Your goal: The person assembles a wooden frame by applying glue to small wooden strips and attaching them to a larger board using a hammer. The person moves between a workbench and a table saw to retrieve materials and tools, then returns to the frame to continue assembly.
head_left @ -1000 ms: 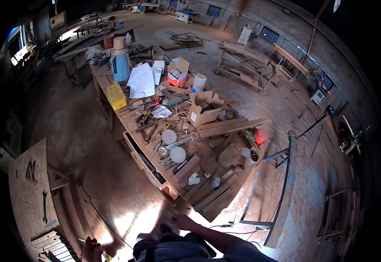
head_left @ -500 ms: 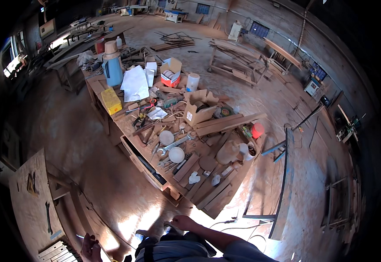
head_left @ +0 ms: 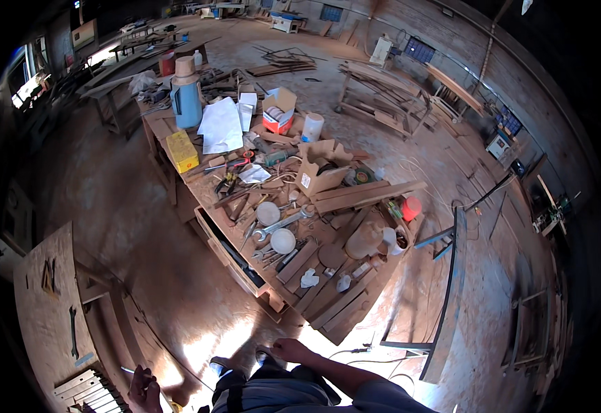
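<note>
Only view swung: left hand (head_left: 144, 392) lower left, right hand (head_left: 291, 350) bottom centre (grips: can't tell), both off bench (head_left: 204, 193).

A woodworking shop: the workbench (head_left: 209, 195) bears a big wrench (head_left: 285, 222) and boards (head_left: 369, 195); a plank pile (head_left: 281, 69) lies beyond it, a machine (head_left: 286, 24) farther behind it.

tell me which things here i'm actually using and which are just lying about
In hand:
- left hand: slim pale item, apparently held; too small to identify
- right hand: curled, nothing visible in it

Lying about:
- yellow box
- blue flask
- open cardboard box
- large silver wrench
- dark wrench
</note>
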Demonstrator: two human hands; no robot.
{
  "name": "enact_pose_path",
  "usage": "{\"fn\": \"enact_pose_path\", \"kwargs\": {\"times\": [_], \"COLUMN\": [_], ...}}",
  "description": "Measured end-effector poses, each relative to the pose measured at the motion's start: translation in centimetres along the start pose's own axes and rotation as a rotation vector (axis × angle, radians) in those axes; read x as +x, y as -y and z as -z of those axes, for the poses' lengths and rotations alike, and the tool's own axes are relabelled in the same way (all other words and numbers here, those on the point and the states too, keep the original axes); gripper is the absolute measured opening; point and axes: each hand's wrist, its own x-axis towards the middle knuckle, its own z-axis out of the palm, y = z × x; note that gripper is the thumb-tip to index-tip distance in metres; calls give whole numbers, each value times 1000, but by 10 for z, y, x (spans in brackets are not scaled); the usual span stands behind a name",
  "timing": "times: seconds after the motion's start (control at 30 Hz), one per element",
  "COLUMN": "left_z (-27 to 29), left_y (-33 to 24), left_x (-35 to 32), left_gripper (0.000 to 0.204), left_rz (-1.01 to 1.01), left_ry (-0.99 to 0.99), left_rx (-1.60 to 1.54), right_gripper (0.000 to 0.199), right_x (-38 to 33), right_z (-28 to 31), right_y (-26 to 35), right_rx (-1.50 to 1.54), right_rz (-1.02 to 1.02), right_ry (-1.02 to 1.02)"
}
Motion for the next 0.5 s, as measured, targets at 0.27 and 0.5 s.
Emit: {"fn": "enact_pose_path", "kwargs": {"times": [0.27,0.5], "left_z": [-7,-17], "left_y": [9,10], "left_x": [-2,0], "left_gripper": [56,56], "left_rz": [-24,-24], "left_ry": [23,61], "left_rx": [-18,-12], "right_gripper": [42,42], "right_x": [-2,-9], "right_z": [4,6], "right_y": [-4,-18], "right_rx": [10,0], "right_rz": [6,-44], "right_ry": [20,28]}}
